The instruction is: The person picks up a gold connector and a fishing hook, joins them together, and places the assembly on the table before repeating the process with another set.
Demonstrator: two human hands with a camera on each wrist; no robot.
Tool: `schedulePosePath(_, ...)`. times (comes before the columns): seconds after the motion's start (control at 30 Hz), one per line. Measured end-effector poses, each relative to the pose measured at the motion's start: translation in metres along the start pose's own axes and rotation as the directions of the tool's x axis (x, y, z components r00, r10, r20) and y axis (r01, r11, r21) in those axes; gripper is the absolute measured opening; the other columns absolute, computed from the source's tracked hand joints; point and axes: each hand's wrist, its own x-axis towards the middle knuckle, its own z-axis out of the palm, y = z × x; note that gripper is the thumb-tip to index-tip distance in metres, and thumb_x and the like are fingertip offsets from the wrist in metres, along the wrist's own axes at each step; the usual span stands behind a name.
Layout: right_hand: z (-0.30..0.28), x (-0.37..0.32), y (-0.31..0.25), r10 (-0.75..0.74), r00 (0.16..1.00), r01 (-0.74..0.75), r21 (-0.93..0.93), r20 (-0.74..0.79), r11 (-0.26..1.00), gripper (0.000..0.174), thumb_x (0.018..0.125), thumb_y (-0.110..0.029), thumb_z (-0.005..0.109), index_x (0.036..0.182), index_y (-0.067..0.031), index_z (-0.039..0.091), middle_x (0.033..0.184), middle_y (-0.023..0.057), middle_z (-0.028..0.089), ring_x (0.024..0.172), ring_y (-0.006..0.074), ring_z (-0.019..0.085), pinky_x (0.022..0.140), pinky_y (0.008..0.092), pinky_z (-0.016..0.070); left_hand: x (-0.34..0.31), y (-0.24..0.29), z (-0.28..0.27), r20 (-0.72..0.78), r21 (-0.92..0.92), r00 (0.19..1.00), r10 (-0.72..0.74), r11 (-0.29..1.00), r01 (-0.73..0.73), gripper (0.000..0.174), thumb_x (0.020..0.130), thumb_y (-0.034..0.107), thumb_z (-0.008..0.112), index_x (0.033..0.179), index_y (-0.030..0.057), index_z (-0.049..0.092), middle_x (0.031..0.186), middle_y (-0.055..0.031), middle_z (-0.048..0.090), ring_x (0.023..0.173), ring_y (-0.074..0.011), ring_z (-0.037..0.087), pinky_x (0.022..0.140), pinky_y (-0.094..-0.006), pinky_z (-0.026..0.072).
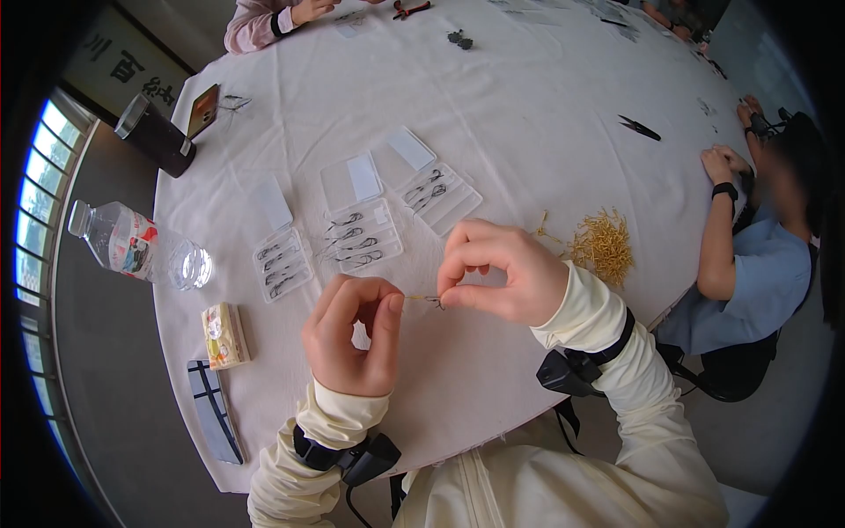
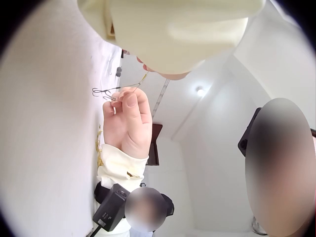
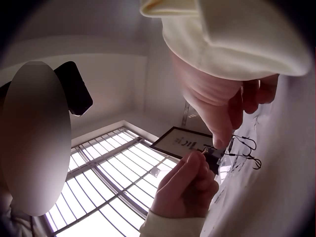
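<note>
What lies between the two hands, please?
A thin gold wire and a small dark hook, pinched between the left hand and right hand, seen in the head view.

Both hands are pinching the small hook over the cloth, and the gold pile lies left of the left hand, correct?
Not quite: the gold pile lies right of the right hand, as the head view shows. Both hands, the left hand included, do pinch the small hook over the cloth.

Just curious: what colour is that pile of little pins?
The pile is gold; the head view shows it best.
</note>
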Motion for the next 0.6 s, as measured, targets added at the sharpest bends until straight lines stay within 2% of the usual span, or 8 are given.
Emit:
schedulePosePath(0.07, 0.0, -0.001, -0.002, 0.027, 0.999, -0.027, -0.017, 0.027, 0.999, 0.007, 0.079, -0.007, 0.074, 0.084, -0.0085, 0.069, 0.088, -0.0004, 0.056, 0.081, 0.0123, 0.053, 0.07, 0.0256, 0.0408, -0.001, -0.001, 0.001, -0.011, -0.016, 1.0, -0.018, 1.0, 0.018, 0.006, 0.091, 0.001, 0.061, 0.087, -0.0033, 0.06, 0.081, -0.0055, 0.057, 0.069, -0.0093, 0.053, 0.063, -0.0215, 0.0445)
schedulePosePath(0.17, 0.004, -0.001, -0.005, 0.057, 0.998, -0.058, -0.065, -0.022, 0.996, 0.01, 0.078, -0.007, 0.075, 0.086, -0.0081, 0.07, 0.089, 0.0005, 0.055, 0.084, 0.0129, 0.054, 0.072, 0.0272, 0.0424, -0.001, 0.0, 0.001, -0.003, -0.002, 1.0, -0.006, 1.0, 0.006, 0.007, 0.091, 0.002, 0.061, 0.088, -0.004, 0.059, 0.082, -0.0049, 0.057, 0.069, -0.0091, 0.053, 0.063, -0.0215, 0.0441)
schedulePosePath(0.23, 0.014, 0.002, -0.002, -0.134, 0.978, 0.113, -0.132, -0.162, 0.985, 0.011, 0.076, -0.009, 0.077, 0.084, -0.0077, 0.069, 0.088, 0.0028, 0.054, 0.085, 0.0189, 0.056, 0.073, 0.0324, 0.0468, -0.001, 0.001, 0.001, 0.007, 0.016, 1.0, -0.006, 1.0, 0.006, 0.007, 0.091, 0.002, 0.061, 0.088, -0.0036, 0.059, 0.081, -0.0054, 0.056, 0.068, -0.0094, 0.052, 0.062, -0.0215, 0.0435)
schedulePosePath(0.27, 0.015, 0.003, -0.002, -0.135, 0.977, 0.113, -0.134, -0.164, 0.984, 0.011, 0.076, -0.009, 0.077, 0.084, -0.0077, 0.069, 0.088, 0.0028, 0.054, 0.085, 0.0189, 0.056, 0.073, 0.0324, 0.0468, -0.001, 0.001, 0.002, 0.009, 0.016, 1.0, -0.004, 1.0, 0.004, 0.007, 0.091, 0.002, 0.061, 0.088, -0.0036, 0.059, 0.081, -0.0054, 0.056, 0.068, -0.0094, 0.052, 0.062, -0.0215, 0.0435)
schedulePosePath(0.37, 0.017, 0.002, -0.002, -0.164, 0.98, 0.138, -0.202, -0.114, 0.969, 0.014, 0.074, -0.01, 0.078, 0.084, -0.0085, 0.07, 0.086, 0.0038, 0.052, 0.087, 0.0215, 0.054, 0.076, 0.0344, 0.0467, -0.001, 0.001, 0.004, -0.014, 0.029, 0.999, 0.041, 0.999, -0.041, 0.005, 0.091, 0.001, 0.061, 0.088, -0.003, 0.06, 0.081, -0.0061, 0.056, 0.067, -0.0092, 0.052, 0.061, -0.0215, 0.0424)
schedulePosePath(0.47, 0.016, 0.0, 0.0, -0.223, 0.968, 0.189, -0.255, -0.113, 0.948, 0.016, 0.071, -0.006, 0.079, 0.085, -0.0061, 0.071, 0.088, 0.0028, 0.049, 0.085, 0.0188, 0.051, 0.075, 0.0303, 0.0438, 0.0, 0.004, 0.007, -0.095, 0.091, 0.99, 0.108, 0.991, -0.099, 0.002, 0.088, -0.002, 0.063, 0.087, -0.0022, 0.061, 0.079, -0.0061, 0.056, 0.062, -0.01, 0.051, 0.058, -0.0222, 0.0418)
schedulePosePath(0.53, 0.015, -0.003, -0.007, -0.181, 0.966, 0.142, -0.209, -0.182, 0.967, 0.013, 0.074, -0.008, 0.078, 0.082, -0.0079, 0.068, 0.086, 0.005, 0.051, 0.088, 0.0239, 0.052, 0.079, 0.0346, 0.045, 0.0, 0.008, 0.007, -0.091, 0.18, 0.973, 0.212, 0.964, -0.193, 0.005, 0.084, -0.005, 0.065, 0.087, -0.0016, 0.063, 0.077, -0.0057, 0.057, 0.058, -0.0112, 0.051, 0.055, -0.0231, 0.0413)
schedulePosePath(0.6, 0.015, -0.005, -0.018, -0.207, 0.962, 0.158, -0.257, -0.177, 0.953, 0.013, 0.073, -0.008, 0.078, 0.082, -0.0078, 0.068, 0.086, 0.0048, 0.051, 0.089, 0.0235, 0.052, 0.078, 0.0342, 0.0451, 0.0, 0.006, 0.006, -0.08, 0.191, 0.966, 0.247, 0.955, -0.229, 0.01, 0.082, -0.006, 0.067, 0.089, 0.0006, 0.065, 0.077, -0.0053, 0.058, 0.058, -0.0104, 0.054, 0.052, -0.0227, 0.0429)
